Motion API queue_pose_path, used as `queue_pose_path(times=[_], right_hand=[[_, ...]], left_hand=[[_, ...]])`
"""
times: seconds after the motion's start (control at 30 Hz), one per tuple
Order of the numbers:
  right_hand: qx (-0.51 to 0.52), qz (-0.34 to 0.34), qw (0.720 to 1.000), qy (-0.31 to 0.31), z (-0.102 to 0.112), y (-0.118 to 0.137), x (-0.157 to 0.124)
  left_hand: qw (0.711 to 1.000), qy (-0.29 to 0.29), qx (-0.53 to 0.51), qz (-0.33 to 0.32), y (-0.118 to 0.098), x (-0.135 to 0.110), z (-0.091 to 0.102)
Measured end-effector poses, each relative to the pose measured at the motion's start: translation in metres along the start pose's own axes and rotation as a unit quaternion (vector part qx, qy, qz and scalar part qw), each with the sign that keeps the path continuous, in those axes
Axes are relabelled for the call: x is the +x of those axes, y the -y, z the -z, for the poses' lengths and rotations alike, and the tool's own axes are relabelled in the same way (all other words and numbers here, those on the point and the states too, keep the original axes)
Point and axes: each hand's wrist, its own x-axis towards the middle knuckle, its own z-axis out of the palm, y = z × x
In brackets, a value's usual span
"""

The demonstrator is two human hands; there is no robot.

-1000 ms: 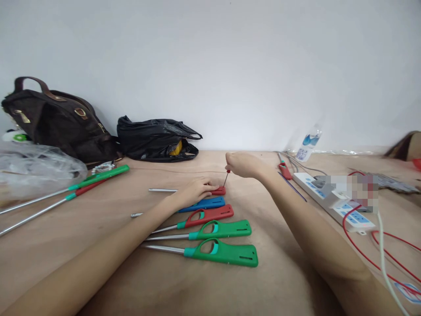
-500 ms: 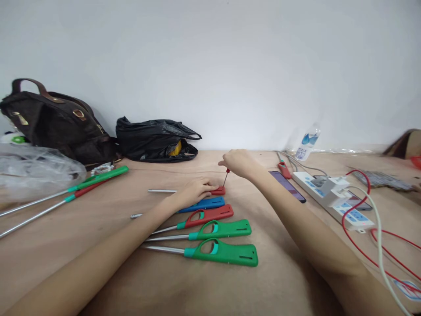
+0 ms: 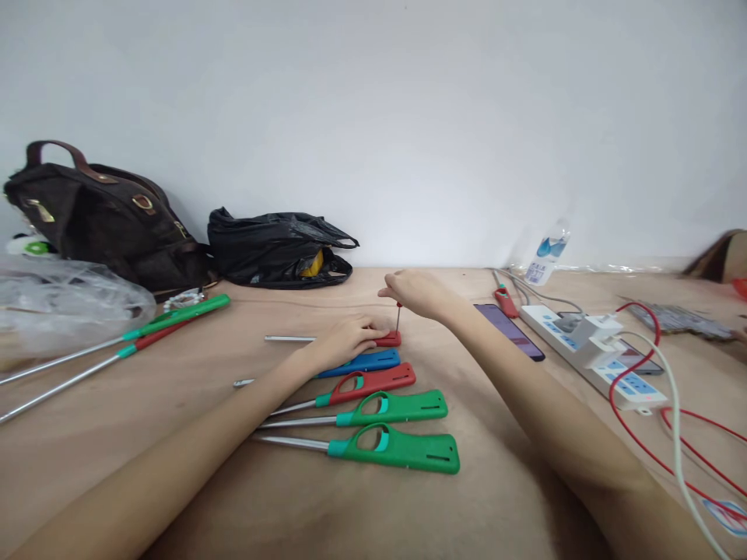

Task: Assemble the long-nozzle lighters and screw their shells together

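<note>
My left hand (image 3: 344,342) presses the farthest red gas lighter (image 3: 392,339) against the table, its fingers over the handle. In my right hand (image 3: 415,292) is a thin screwdriver (image 3: 398,320), held nearly upright, with its tip at the right end of that handle. Most of the screwdriver's grip is hidden by the fingers. Nearer to me lie, in a row, a blue lighter (image 3: 374,361), a second red lighter (image 3: 382,381), a green lighter (image 3: 412,405) and another green lighter (image 3: 417,451). My left forearm covers part of their metal tubes.
On the left are two more lighters (image 3: 180,315), a clear plastic bag (image 3: 70,307), and a dark bag (image 3: 110,225). A black plastic bag (image 3: 262,245) lies by the wall. To the right are a phone (image 3: 507,333), a power strip (image 3: 589,362) with cables and a bottle (image 3: 547,253).
My right hand has shifted slightly left and down, and the screwdriver has gone from leaning to nearly upright. My left hand stays on the red lighter.
</note>
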Motion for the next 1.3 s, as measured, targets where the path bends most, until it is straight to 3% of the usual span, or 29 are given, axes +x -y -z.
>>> queue_pose_path(times=[0.23, 0.43, 0.67, 0.87, 1.1, 1.3], right_hand=[[0.102, 0.044, 0.993, 0.037, 0.004, -0.014, -0.011], [-0.037, -0.020, 0.999, 0.007, 0.002, -0.003, -0.001], [0.099, 0.030, 0.992, 0.075, 0.004, -0.015, -0.012], [-0.048, -0.038, 0.997, 0.047, 0.008, -0.009, -0.007], [0.021, -0.006, 0.998, 0.061, 0.002, -0.013, -0.009], [-0.068, -0.036, 0.996, 0.042, 0.001, -0.007, -0.005]], left_hand=[[1.000, -0.005, 0.017, -0.002, 0.000, 0.000, -0.002], [1.000, 0.001, 0.013, 0.004, -0.001, 0.000, -0.001], [1.000, -0.004, 0.026, 0.004, -0.001, 0.000, -0.001], [1.000, -0.006, 0.013, 0.001, -0.002, -0.001, 0.000], [1.000, -0.008, 0.007, -0.003, -0.001, -0.001, 0.000], [1.000, -0.006, -0.005, 0.002, -0.001, -0.001, 0.000]])
